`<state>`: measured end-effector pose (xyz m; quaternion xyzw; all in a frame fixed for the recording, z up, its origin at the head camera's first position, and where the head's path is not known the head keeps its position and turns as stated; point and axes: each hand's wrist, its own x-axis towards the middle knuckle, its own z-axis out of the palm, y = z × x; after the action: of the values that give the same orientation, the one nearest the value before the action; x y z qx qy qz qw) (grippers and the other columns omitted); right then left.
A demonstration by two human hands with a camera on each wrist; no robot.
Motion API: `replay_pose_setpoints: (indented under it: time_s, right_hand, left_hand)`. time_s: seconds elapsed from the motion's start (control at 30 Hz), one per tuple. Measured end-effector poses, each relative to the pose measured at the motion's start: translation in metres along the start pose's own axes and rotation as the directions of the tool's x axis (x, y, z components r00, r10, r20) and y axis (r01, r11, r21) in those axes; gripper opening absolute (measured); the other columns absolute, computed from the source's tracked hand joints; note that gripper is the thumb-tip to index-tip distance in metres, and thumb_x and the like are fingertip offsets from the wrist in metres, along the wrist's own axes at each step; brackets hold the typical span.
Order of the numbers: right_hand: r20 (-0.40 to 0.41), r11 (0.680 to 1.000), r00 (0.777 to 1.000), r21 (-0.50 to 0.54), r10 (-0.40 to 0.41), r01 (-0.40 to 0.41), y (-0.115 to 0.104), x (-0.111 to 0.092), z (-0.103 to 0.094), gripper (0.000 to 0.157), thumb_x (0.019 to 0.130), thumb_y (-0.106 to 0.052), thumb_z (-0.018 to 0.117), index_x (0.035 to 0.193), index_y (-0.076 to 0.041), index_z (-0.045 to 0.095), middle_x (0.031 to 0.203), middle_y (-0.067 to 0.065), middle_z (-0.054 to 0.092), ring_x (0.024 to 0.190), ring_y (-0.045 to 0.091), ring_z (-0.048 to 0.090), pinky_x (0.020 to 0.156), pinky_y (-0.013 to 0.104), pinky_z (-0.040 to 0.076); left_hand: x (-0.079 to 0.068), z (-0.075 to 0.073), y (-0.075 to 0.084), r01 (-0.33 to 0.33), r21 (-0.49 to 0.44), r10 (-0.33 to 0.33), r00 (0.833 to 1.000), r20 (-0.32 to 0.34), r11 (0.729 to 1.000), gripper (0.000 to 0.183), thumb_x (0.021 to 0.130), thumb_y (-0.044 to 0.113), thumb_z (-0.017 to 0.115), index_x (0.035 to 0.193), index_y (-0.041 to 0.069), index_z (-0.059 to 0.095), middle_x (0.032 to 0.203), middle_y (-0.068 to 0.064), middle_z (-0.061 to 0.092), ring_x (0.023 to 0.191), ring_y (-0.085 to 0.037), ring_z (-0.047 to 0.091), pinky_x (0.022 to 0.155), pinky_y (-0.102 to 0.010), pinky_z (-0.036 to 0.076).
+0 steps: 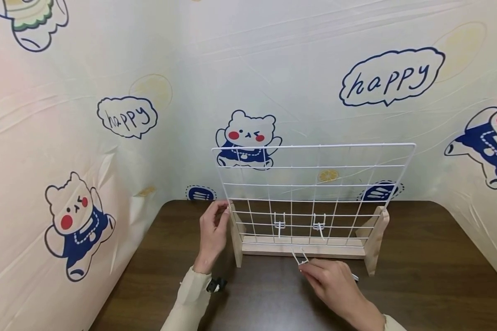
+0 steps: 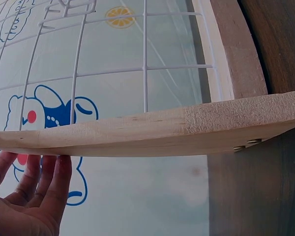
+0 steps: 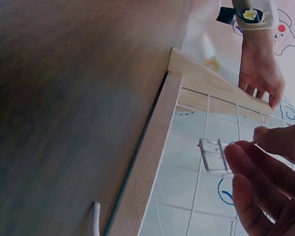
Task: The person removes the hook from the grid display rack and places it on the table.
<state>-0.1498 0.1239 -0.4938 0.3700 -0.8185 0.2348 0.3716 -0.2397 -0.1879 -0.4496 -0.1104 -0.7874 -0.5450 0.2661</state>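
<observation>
A white wire grid rack (image 1: 314,185) stands upright in a pale wooden base. My left hand (image 1: 213,230) grips the upper end of the rack's left wooden side panel (image 2: 113,135), its fingers against the outer face in the left wrist view. Between thumb and fingertips, my right hand (image 1: 335,282) pinches a white wire hook (image 3: 212,155) by one end, its two prongs pointing up toward the rack's front. On the grid's lower rows hang two similar hooks, a left one (image 1: 279,225) and a right one (image 1: 319,226).
Just beyond the right hand, a small white piece (image 1: 355,277) lies on the dark wooden table (image 1: 422,276), mostly hidden. The right wooden side panel (image 1: 377,241) stands opposite the held one. Behind the table hangs a printed curtain (image 1: 306,69).
</observation>
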Motion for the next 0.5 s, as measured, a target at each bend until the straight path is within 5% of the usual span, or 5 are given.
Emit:
replay_pose_setpoints:
  time_s: [0.23, 0.5]
  right_hand:
    - [0.050, 0.999, 0.999, -0.035, 0.016, -0.014, -0.0002, -0.0029, 0.0009, 0.022, 0.071, -0.013, 0.084, 0.088, -0.024, 0.078, 0.077, -0.016, 0.073, 0.062, 0.003, 0.067, 0.048, 0.023, 0.040]
    - [0.105, 0.997, 0.994, -0.074, 0.037, -0.029, -0.0004, -0.0045, 0.0013, 0.018, 0.073, -0.015, 0.086, 0.084, -0.025, 0.077, 0.073, -0.017, 0.070, 0.057, 0.005, 0.066, 0.046, 0.025, 0.041]
  left_hand:
    - [-0.0001, -0.0005, 0.0007, -0.006, 0.003, 0.006, 1.000, 0.002, 1.000, 0.017, 0.103, 0.006, 0.059, 0.113, 0.005, 0.072, 0.111, -0.012, 0.074, 0.098, -0.014, 0.067, 0.085, -0.012, 0.054]
    - [0.0003, 0.0000, 0.0004, -0.007, -0.011, 0.007, 1.000, 0.003, 1.000, 0.017, 0.102, 0.004, 0.059, 0.112, 0.004, 0.072, 0.111, -0.013, 0.074, 0.099, -0.015, 0.067, 0.085, -0.012, 0.054]
